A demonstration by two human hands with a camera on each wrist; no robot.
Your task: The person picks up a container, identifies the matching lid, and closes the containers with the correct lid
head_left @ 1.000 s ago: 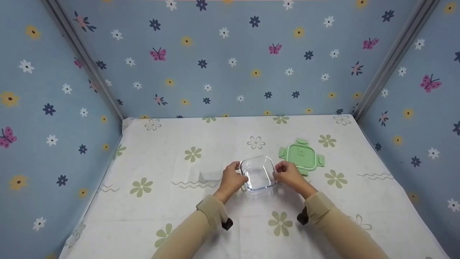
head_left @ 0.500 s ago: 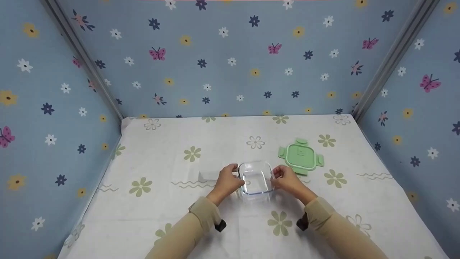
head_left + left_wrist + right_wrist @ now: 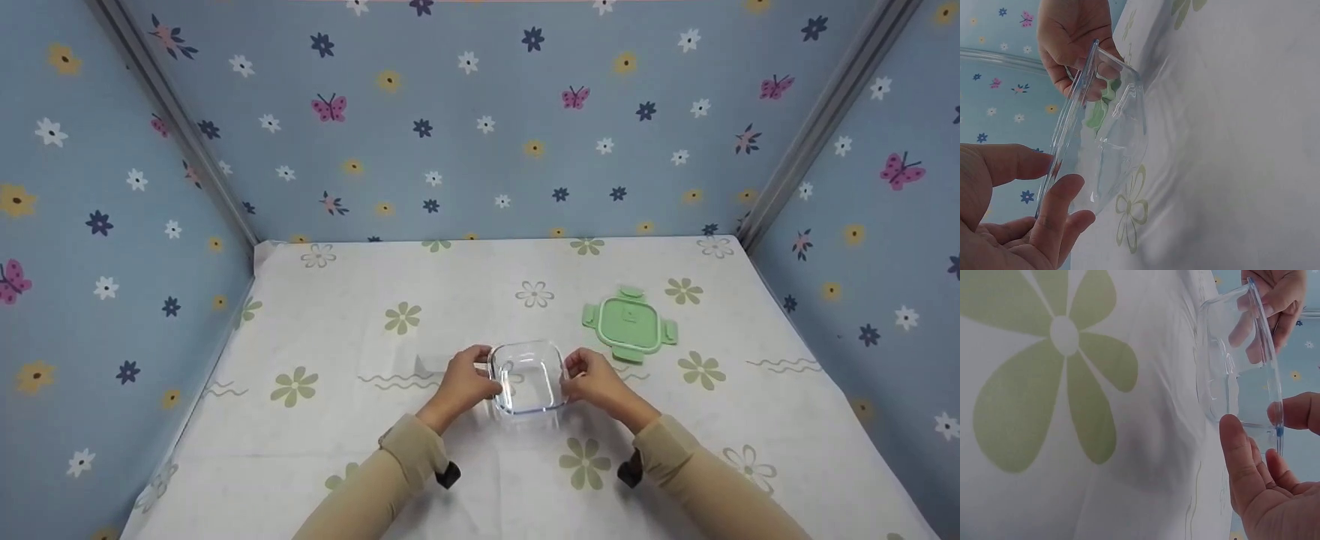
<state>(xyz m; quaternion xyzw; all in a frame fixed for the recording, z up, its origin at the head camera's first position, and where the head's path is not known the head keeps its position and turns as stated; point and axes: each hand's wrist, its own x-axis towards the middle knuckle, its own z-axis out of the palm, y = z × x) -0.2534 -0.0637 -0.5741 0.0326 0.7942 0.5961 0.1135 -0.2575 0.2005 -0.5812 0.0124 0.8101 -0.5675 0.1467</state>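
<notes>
A square, clear glass food container [image 3: 529, 382] is between the two hands, its open top facing up. My left hand [image 3: 465, 384] grips the left side, with the thumb at the rim and fingers against the outer wall, as the left wrist view shows. On the opposite side my right hand [image 3: 598, 382] pinches the rim; its thumb and fingers [image 3: 1235, 444] lie against the glass in the right wrist view. Whether the container's base touches the tablecloth, I cannot tell. A green snap-on lid [image 3: 630, 325] with side flaps lies apart, beyond the right hand.
A white cloth [image 3: 322, 442] printed with green flowers covers the table. Blue patterned panels [image 3: 465, 112] stand at the back and both sides, joined by grey posts [image 3: 810, 127] at the rear corners.
Both hands have brought the glass container a little nearer to the body and slightly left. Their hold on it stays the same, and the green lid has not moved.
</notes>
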